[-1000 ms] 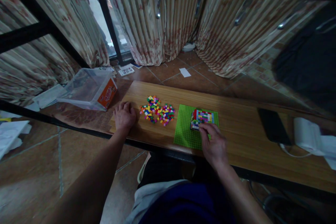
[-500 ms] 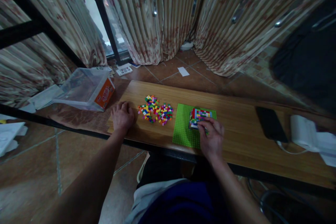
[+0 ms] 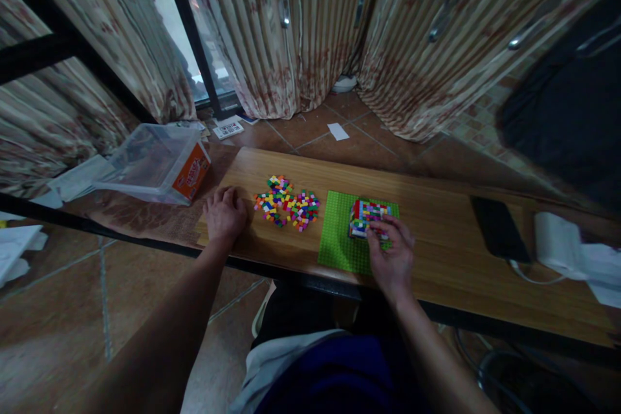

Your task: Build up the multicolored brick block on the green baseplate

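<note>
A block built of small coloured bricks (image 3: 366, 215) stands on a green baseplate (image 3: 337, 236) on the wooden table (image 3: 436, 252). My right hand (image 3: 392, 252) has its fingers curled on the near right side of that block, gripping it. Left of the baseplate lies a loose pile of several small coloured bricks (image 3: 287, 202). My left hand (image 3: 224, 214) rests on the table left of the pile, fingers curled loosely and holding nothing that I can see.
A clear plastic box with an orange label (image 3: 160, 163) lies tipped at the table's far left. A black phone (image 3: 498, 227) and a white bundle with a cable (image 3: 563, 242) lie at the right. Curtains hang beyond the table.
My right hand has slid up from the baseplate's near edge onto the side of the brick block. My left hand has stayed put.
</note>
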The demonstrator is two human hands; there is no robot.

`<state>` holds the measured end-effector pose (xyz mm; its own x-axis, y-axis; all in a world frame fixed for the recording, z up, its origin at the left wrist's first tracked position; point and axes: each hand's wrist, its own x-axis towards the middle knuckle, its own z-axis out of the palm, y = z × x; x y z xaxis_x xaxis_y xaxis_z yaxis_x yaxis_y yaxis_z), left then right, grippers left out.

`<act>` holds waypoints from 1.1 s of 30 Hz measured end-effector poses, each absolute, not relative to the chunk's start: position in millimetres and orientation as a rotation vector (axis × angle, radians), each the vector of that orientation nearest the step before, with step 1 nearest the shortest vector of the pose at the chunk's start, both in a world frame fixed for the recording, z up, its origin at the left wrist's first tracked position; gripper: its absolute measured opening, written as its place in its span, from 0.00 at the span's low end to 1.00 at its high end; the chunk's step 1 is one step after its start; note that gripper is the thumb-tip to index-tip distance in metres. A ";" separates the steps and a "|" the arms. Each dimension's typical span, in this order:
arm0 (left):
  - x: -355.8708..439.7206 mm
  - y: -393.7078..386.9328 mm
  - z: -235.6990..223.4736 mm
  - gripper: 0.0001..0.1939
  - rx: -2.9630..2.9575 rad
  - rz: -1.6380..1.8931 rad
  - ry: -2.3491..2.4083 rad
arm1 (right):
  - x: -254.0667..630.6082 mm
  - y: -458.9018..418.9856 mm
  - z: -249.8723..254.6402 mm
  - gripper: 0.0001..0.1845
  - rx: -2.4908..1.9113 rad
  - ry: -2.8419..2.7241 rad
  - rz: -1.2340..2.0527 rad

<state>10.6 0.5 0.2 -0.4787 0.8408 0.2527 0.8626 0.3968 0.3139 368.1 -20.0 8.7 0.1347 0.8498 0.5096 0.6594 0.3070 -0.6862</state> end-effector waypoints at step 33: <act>12.1 0.4 1.0 0.23 -1.564 -0.602 -2.590 | 372.3 -6.9 8.2 0.13 -1.475 -1.480 0.376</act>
